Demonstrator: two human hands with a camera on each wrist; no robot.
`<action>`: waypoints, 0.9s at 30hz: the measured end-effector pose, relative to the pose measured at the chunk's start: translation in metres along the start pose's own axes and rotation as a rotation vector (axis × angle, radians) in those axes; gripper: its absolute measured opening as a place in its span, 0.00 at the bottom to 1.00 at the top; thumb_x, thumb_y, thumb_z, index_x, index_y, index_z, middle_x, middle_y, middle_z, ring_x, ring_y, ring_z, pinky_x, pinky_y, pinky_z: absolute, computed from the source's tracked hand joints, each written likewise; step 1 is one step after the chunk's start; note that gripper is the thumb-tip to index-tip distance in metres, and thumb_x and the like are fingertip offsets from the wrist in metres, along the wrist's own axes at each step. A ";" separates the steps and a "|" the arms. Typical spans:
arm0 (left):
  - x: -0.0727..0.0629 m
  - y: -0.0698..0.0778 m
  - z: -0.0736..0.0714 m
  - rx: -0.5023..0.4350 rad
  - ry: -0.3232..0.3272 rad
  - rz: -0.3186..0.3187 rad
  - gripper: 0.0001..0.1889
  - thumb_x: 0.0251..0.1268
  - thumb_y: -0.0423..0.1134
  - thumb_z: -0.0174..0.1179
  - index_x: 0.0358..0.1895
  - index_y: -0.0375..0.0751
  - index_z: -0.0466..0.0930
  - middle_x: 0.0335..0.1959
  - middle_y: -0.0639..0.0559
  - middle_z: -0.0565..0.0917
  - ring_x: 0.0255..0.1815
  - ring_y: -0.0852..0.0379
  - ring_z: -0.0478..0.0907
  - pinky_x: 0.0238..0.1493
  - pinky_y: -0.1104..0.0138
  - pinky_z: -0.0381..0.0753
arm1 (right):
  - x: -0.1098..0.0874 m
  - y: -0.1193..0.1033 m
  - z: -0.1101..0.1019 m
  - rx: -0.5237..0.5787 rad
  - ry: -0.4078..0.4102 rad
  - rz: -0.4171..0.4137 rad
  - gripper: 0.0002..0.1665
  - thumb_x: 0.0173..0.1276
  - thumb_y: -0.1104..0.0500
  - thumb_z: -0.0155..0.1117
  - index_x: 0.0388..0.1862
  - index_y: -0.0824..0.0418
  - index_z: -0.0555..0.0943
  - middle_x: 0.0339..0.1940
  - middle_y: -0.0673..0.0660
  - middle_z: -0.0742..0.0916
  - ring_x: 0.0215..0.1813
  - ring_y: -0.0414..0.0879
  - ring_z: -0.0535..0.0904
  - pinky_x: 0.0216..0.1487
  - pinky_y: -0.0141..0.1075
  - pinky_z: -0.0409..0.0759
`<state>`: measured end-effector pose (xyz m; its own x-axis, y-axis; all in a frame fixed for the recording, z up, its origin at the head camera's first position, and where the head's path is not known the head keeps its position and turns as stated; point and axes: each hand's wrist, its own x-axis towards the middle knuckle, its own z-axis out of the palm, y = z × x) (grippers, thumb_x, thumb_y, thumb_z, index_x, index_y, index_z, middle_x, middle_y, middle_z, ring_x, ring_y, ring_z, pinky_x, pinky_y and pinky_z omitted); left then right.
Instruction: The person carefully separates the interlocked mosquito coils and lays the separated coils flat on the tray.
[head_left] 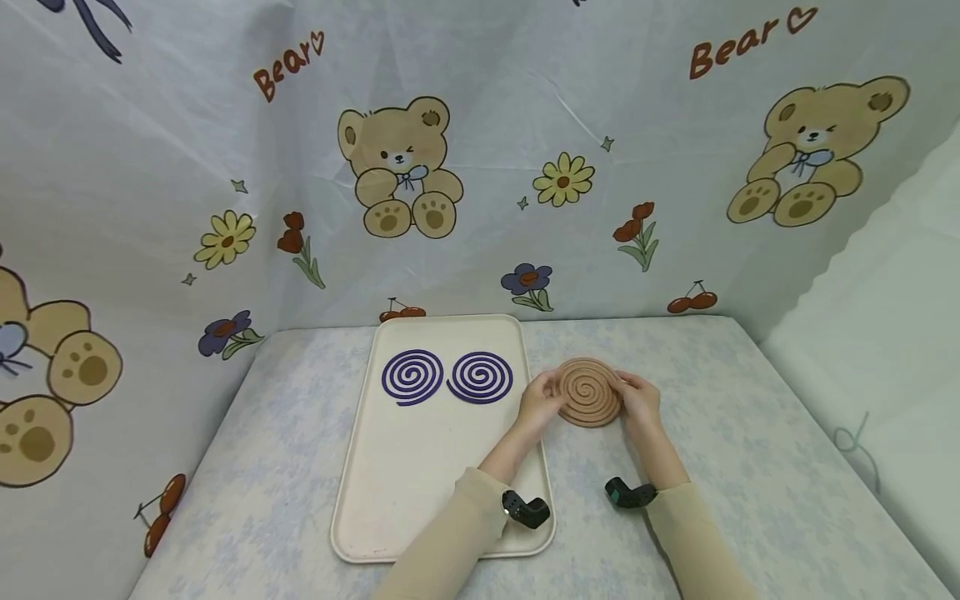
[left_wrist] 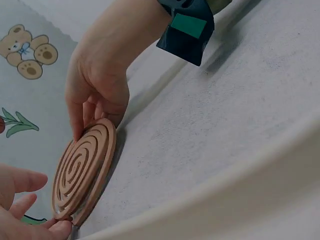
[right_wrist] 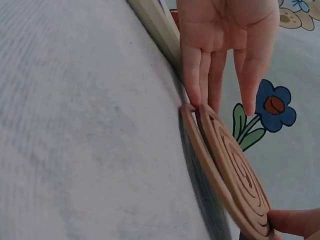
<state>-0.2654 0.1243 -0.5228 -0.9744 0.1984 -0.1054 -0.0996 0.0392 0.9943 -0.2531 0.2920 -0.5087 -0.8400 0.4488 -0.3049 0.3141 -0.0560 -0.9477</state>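
Note:
A brown mosquito coil (head_left: 589,392), its tightly wound strands nested together, is held up at a tilt just right of the tray. My right hand (head_left: 641,404) pinches its right edge; in the left wrist view the right thumb lies on the coil's face, other fingers behind. At the opposite edge is my left hand (head_left: 540,402). The right wrist view shows the left fingers (right_wrist: 192,82) mostly straight, fingertips at the coil's loose outer end, thumb apart from it. Two purple spiral coils (head_left: 412,377) lie side by side on the cream tray (head_left: 420,483).
The tray stands on a pale blue mottled tabletop (head_left: 720,467), its right rim below my left forearm. Behind the table hangs a bear-printed cloth (head_left: 480,267). Each wrist wears a black camera (head_left: 525,509).

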 end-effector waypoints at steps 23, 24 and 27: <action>-0.025 0.043 -0.091 -0.325 0.105 0.005 0.21 0.58 0.25 0.62 0.56 0.31 0.75 0.35 0.47 0.86 0.28 0.66 0.81 0.30 0.76 0.81 | -0.069 -0.052 0.036 0.365 -0.427 -0.024 0.13 0.68 0.69 0.56 0.34 0.53 0.82 0.31 0.47 0.87 0.34 0.35 0.85 0.37 0.25 0.84; -0.027 0.046 -0.094 -0.341 0.111 0.004 0.21 0.58 0.25 0.62 0.56 0.31 0.75 0.34 0.49 0.86 0.29 0.66 0.81 0.31 0.76 0.82 | -0.071 -0.053 0.039 0.382 -0.431 -0.021 0.13 0.68 0.70 0.56 0.34 0.53 0.83 0.31 0.48 0.87 0.34 0.35 0.85 0.37 0.24 0.83; -0.033 0.050 -0.102 -0.368 0.150 0.016 0.19 0.58 0.25 0.61 0.55 0.31 0.75 0.33 0.51 0.85 0.30 0.65 0.82 0.33 0.75 0.83 | -0.080 -0.054 0.050 0.408 -0.453 -0.025 0.12 0.68 0.70 0.55 0.35 0.56 0.82 0.32 0.48 0.87 0.33 0.35 0.85 0.37 0.24 0.83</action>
<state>-0.2587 0.0203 -0.4675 -0.9923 0.0499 -0.1135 -0.1236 -0.3213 0.9389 -0.2252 0.2142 -0.4375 -0.9777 0.0350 -0.2069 0.1725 -0.4276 -0.8874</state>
